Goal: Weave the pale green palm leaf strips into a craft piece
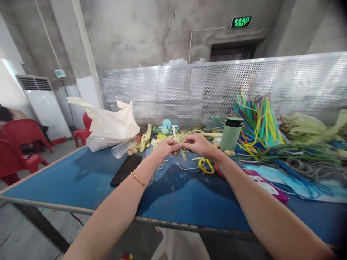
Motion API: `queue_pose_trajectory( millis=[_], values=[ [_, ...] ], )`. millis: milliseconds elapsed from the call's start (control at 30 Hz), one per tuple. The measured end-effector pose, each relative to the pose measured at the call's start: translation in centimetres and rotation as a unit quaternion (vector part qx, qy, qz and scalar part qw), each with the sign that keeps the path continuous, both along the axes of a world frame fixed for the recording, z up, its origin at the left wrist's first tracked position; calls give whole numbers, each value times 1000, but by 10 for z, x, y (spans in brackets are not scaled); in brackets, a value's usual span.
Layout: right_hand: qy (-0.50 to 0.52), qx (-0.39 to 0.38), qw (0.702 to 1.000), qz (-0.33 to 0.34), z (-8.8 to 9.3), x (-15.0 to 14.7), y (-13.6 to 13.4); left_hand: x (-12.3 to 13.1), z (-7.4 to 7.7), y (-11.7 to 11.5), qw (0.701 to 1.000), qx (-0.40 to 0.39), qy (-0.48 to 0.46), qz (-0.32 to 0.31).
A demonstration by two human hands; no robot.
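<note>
My left hand [166, 148] and my right hand [198, 145] meet above the middle of the table, fingertips pinched together and almost touching. Between them is a pale, leaf-like strip [184, 155]; one end hangs below the fingers, and most of it is hidden. Behind the hands lies a loose heap of pale green and yellowish husk-like pieces [214, 134]. Just below my right wrist are a yellow ring-shaped loop [206, 166] and a thin whitish cord. A black phone [126, 169] lies flat near my left forearm.
At the left stand a white plastic bag [111, 124] and a clear bottle [121, 148] on its side. A green lidded canister [231, 134] stands right of my right hand. Beyond it are colourful pipe cleaners [267, 122], wire coils, blue masks [303, 182] and a magenta box [280, 195].
</note>
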State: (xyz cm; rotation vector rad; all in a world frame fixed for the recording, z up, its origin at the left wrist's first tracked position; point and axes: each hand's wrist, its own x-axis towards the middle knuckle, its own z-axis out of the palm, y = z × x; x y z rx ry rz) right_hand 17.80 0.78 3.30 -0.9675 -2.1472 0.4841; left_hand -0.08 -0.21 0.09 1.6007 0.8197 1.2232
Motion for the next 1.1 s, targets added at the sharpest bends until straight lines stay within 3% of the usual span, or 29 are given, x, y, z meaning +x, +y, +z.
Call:
queue_pose_trajectory(
  millis=[367, 1100],
  values=[
    [3, -2, 1000, 11, -3, -2, 2, 2, -4, 4, 998, -47, -34, 7],
    [66, -73, 993, 60, 8, 0, -10, 2, -1, 4, 995, -55, -84, -27]
  ],
)
